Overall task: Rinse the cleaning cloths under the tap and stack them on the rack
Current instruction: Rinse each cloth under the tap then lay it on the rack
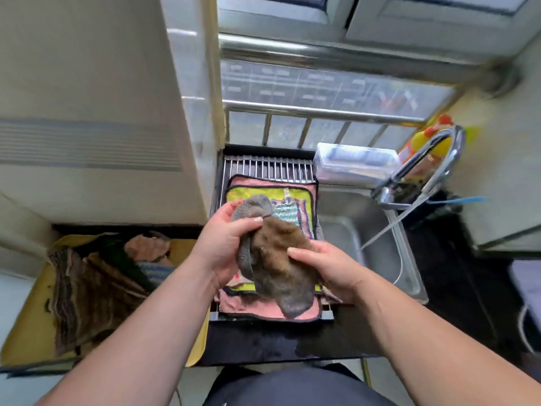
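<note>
Tray: the yellow tray (26,332) is sitting at my far left.
Pile: a pile (87,288) of striped and pink cloths is lying bunched on the tray, well apart from the rack.
Left hand: my left hand (225,241) is gripping the upper end of the brown cloth, fingers curling round it, thumb pressing on top.
Brown cloth: the brown cloth (275,259) is hanging crumpled between my two hands, above the rack. Its lower end is drooping over the stack; I cannot tell if it is touching.
Rack: the rack (263,168) is lying just left of the sink, its bare bars showing at the far end.
Stack: a stack (243,306) of flat cloths is lying on the rack, pink at the bottom, yellow-green on it, a small striped one on top.
Right hand: my right hand (328,268) is holding the cloth's right side, thumb lying across the front, fingers going behind, hidden.
Sink: the steel sink (345,215) is sitting just right of the rack.
Box: a clear box (354,162) is sitting behind the sink.
Tap: the tap (439,153) is arching in from the right; water (389,227) is running in a thin slanting stream into the sink, apart from the cloth.
</note>
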